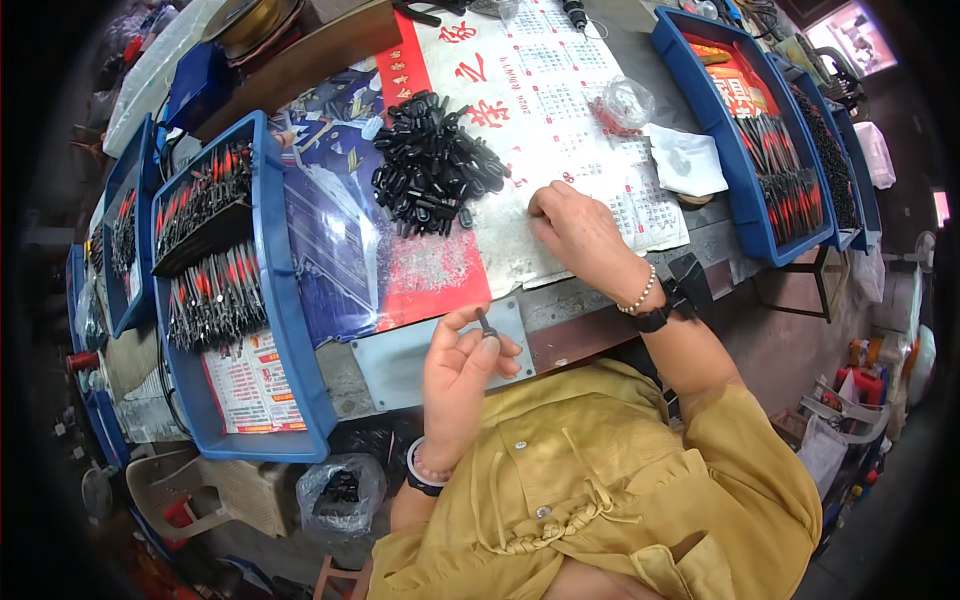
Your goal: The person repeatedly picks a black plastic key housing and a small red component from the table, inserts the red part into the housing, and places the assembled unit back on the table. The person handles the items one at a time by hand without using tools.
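Observation:
My left hand [462,372] is pinched on a small dark pin-like part [486,322], close to the table's front edge and above a pale flat plate [390,362]. My right hand [582,232] rests over the white calendar sheet [545,90] with its fingers curled down; whatever they hold, if anything, is hidden. To the left of that hand lies a heap of small black oblong parts [430,165], partly on the sheet and partly on a blue-and-red printed poster [325,210].
On the left stands a blue tray [318,400] with rows of black, red-marked tools; another blue tray [745,205] with similar ones is on the right. A clear plastic cup [628,103] and a white cloth [688,160] lie near the right tray. A plastic bag [340,495] sits below the table.

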Tool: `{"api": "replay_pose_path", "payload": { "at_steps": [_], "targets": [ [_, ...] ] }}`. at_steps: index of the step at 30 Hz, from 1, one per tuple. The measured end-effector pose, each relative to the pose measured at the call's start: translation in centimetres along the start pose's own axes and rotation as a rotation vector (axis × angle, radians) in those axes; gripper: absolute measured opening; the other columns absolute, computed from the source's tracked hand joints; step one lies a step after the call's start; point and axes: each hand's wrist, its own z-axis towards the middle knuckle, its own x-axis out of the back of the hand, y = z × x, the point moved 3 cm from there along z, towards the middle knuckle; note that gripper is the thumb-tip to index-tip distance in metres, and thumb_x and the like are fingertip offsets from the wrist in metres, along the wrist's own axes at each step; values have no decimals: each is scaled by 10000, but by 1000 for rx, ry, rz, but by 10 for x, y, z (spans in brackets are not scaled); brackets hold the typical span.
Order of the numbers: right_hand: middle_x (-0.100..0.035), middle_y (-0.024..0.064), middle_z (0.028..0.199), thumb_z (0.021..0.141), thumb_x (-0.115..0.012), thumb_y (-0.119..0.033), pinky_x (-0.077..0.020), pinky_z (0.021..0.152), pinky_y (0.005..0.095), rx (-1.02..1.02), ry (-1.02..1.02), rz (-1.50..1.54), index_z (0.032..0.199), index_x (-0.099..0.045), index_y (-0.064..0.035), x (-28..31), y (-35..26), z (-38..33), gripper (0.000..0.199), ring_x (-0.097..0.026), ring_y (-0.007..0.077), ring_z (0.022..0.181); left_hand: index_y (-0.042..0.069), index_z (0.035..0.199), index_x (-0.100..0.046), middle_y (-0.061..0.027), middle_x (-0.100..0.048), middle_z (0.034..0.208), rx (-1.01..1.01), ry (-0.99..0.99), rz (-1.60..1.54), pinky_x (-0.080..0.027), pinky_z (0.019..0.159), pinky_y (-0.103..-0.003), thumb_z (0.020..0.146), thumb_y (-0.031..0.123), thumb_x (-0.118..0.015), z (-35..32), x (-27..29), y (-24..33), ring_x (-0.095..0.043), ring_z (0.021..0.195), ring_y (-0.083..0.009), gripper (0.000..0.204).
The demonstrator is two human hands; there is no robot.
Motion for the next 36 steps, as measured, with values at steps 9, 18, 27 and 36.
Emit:
{"api": "replay_pose_path", "payload": {
  "at_steps": [9, 18, 27, 36],
  "targets": [
    [-614, 156, 769, 782, -596, -57, -482, 581, 331, -91, -73, 489, 809, -559, 4, 14, 7, -2, 76, -621, 254, 611, -1, 1159, -462, -108, -632, 918, 53, -62, -59, -485, 721, -244, 953, 79, -512, -3, 3, 3, -594, 754, -117, 226],
    [-645, 75, 875, 872, -605, 5, -534, 690, 245, -338, -213, 1255, 978, -613, 60, 32, -38, -39, 120, -670, 144, 801, -3, 1136, -473, -108, -628, 892, 49, -71, -1, -482, 673, -233, 940, 74, -526, 0, -12, 9, -583, 728, -110, 218],
    [-641, 58, 840, 904, -608, -73, -498, 641, 212, -459, -336, 1348, 964, -627, 39, 11, -59, -51, 128, -606, 87, 684, 5, 1097, -437, -94, -608, 922, 13, -73, 32, -473, 661, -218, 924, 0, -522, -6, -12, 12, -578, 795, -94, 193],
    [-657, 67, 858, 902, -601, -50, -502, 653, 214, -410, -327, 1371, 977, -643, 49, 18, -65, -58, 131, -628, 93, 720, -8, 1074, -434, -108, -605, 951, -3, -52, 28, -470, 649, -215, 913, -25, -512, -10, -11, 12, -574, 790, -90, 180]
  ]
}}
